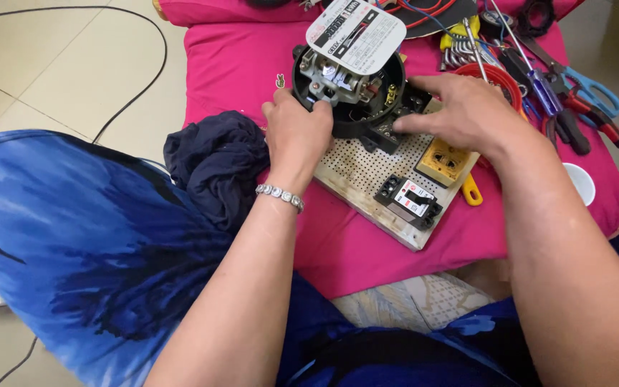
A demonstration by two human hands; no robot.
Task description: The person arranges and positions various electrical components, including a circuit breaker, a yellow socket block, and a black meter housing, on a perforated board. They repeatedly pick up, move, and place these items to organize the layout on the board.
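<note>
Head view: my left hand (296, 132) wrapped its fingers around the near-left rim of the round black meter housing (349, 89), which sat at the far edge of the perforated white mounting board (363, 172) on the pink cushion (234, 61). My right hand (467, 111) lay spread and flat, fingertips pressing the housing's right-hand base, closed on nothing. The housing looked rigid and fairly heavy, its exposed inner works and tilted white faceplate (356, 32) fragile, so I judged the solid black rim the safest hold. The black breaker (408, 201) and yellow socket (444, 161) sat nearer the board's right corner.
</note>
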